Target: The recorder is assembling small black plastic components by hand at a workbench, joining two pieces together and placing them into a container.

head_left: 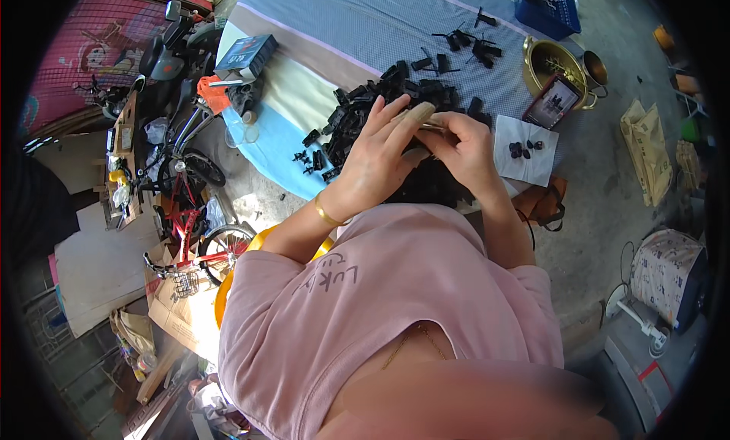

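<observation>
My left hand and my right hand meet above a heap of small black plastic parts on a cloth-covered table. Beige coverings wrap some fingertips of the left hand, and a gold bangle circles its wrist. The right thumb and forefinger pinch together close to the left fingertips. Whatever lies between the two hands is small and mostly hidden by the fingers. More loose black parts with thin stems lie scattered beyond the heap. Beside my right hand, several small dark pieces rest on a white sheet.
On the table's right edge stand a brass-coloured pot, a propped phone and a blue basket. A blue box sits at the left. Bicycles stand on the left floor; a brown bag hangs at the right.
</observation>
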`<state>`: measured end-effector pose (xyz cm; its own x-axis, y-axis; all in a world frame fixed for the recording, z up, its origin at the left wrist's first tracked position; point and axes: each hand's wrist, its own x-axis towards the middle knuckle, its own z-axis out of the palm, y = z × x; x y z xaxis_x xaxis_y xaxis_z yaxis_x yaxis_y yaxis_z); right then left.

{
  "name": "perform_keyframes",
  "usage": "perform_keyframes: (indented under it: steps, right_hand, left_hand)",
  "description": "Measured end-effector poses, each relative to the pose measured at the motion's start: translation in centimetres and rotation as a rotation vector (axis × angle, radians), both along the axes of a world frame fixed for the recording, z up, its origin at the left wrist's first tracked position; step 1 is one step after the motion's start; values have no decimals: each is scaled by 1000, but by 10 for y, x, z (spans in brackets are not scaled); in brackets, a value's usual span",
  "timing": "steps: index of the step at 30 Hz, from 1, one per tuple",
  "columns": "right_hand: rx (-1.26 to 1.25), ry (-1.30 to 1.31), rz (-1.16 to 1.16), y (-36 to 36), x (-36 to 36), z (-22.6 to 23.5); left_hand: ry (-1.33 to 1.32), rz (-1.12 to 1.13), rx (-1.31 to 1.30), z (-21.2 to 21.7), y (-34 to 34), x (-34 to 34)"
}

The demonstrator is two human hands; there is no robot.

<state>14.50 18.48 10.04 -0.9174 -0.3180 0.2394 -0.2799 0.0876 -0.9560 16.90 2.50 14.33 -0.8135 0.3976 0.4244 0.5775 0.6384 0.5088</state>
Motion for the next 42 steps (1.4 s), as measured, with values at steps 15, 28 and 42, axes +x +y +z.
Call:
perform_keyframes:
  steps: [15, 28, 42]
  right_hand:
    - [-301, -370, 373, 26, -3, 8]
    - [-234, -144, 193, 8, 1, 10]
    - [7, -18, 9, -5, 12, 11]
  left_hand:
    - [-1245, -413, 1020, -24, -42, -18]
    - [-1451, -393, 1181, -37, -26, -17]
    - [-802, 36, 891, -22, -10, 1]
